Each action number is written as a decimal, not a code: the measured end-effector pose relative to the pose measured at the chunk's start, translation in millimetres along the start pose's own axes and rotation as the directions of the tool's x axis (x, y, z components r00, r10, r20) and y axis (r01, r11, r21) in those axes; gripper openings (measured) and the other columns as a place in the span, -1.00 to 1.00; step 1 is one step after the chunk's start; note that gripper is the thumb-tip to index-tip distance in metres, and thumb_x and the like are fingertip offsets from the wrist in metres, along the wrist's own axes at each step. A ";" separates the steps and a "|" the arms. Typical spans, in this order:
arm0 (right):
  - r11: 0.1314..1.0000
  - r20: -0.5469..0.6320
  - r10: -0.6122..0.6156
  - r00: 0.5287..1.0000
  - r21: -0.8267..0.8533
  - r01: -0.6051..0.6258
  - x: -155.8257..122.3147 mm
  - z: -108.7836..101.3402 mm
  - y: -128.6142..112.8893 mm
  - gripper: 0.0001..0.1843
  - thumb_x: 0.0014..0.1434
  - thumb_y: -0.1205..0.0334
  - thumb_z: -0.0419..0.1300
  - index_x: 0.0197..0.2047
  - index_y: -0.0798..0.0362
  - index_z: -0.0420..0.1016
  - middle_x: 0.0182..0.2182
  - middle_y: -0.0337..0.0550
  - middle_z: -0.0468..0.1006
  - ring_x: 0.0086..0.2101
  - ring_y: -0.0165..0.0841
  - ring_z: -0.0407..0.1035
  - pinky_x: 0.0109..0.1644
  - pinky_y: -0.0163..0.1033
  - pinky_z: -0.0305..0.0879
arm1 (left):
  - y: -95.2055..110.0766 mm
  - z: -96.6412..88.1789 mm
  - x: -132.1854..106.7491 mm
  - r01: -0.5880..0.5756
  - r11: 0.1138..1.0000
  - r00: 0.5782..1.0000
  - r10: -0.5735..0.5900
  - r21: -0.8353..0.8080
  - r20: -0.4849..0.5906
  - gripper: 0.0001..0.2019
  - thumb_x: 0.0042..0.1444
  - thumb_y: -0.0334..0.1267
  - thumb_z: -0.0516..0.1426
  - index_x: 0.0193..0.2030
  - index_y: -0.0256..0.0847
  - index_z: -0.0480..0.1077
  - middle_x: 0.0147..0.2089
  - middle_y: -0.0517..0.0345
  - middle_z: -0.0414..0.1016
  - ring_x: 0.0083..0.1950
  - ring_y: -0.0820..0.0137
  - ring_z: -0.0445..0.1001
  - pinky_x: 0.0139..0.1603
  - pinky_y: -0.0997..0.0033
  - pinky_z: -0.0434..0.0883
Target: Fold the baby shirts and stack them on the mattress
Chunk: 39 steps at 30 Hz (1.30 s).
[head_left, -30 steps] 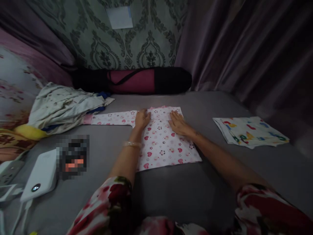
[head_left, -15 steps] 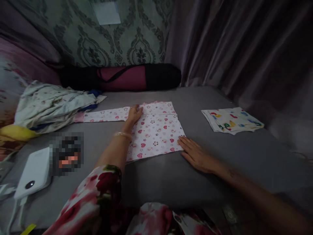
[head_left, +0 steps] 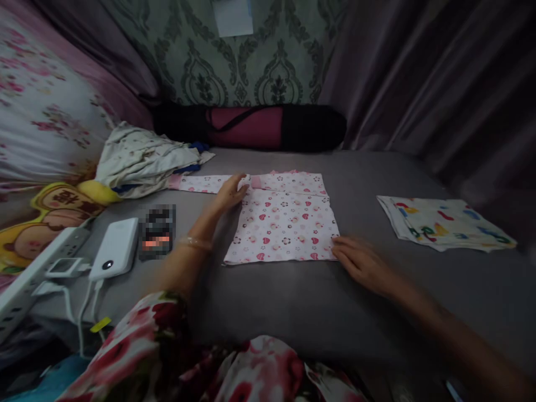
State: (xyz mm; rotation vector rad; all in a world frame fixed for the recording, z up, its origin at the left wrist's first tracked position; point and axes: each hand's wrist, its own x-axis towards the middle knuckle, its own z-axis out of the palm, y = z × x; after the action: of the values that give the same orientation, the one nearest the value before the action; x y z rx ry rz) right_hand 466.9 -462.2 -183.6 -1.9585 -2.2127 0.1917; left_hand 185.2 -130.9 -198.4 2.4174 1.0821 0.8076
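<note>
A white long-sleeved child's top (head_left: 285, 223) with pink hearts and flowers lies flat, one side folded in. One sleeve with a pink cuff stretches out to the left, and another pink cuff shows on the folded upper part. My left hand (head_left: 232, 192) rests at the top's upper left edge, over the start of the outstretched sleeve, its thumb and fingers apart. At the lower right corner, my right hand (head_left: 360, 265) lies flat with extended fingertips touching the cloth.
A folded white garment with colourful prints (head_left: 448, 223) lies at right. Crumpled clothes (head_left: 142, 159) sit at back left. Nearer are a white power bank (head_left: 115, 245), a pixelated object (head_left: 157, 231) and a power strip (head_left: 46, 279). A black and maroon long bag (head_left: 247, 127) lies along the wall.
My left hand has slid left off the pink cuff, which now shows on the folded part. My right hand stays by the lower right corner. The view has turned left.
</note>
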 end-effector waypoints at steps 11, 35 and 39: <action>0.983 0.062 0.176 0.983 0.051 -0.179 170.5 32.6 -35.6 -0.31 0.38 0.01 -0.25 0.44 0.24 -0.11 0.42 0.10 -0.22 0.37 -0.16 -0.33 0.40 0.07 -0.32 | 56.3 -44.5 -156.6 0.413 0.911 0.874 -0.401 0.017 0.275 -0.48 0.14 0.06 0.07 0.11 -0.28 0.31 -0.40 0.17 0.43 -0.39 0.36 0.38 -0.39 0.41 0.24; 0.753 0.183 -0.614 0.768 0.428 0.500 154.1 27.4 -163.9 -0.52 0.37 0.21 -0.04 0.30 0.16 0.23 0.31 0.07 0.18 0.31 -0.23 -0.01 0.38 0.00 -0.09 | 59.4 -45.9 -200.3 0.509 0.782 0.861 -0.455 -0.360 0.228 -0.58 0.14 -0.09 0.07 0.12 -0.14 0.27 -0.33 0.18 0.43 -0.31 0.36 0.42 -0.29 0.39 0.35; 0.731 0.132 -0.586 0.800 0.511 0.451 182.1 20.5 -150.9 -0.56 0.37 0.22 -0.04 0.28 -0.03 0.29 0.27 -0.14 0.29 0.23 -0.33 0.17 0.30 -0.15 0.10 | 57.1 -56.3 -189.8 0.548 0.772 0.837 -0.504 -0.323 0.214 -0.57 0.08 -0.06 0.06 0.08 -0.14 0.30 -0.36 0.19 0.42 -0.38 0.38 0.40 -0.37 0.40 0.33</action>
State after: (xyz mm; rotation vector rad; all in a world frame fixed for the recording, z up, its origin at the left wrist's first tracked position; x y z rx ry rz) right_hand 295.1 -299.8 -162.2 -1.0505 -2.4956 0.8706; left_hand 78.3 -306.9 -190.8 1.6900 1.3328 0.5979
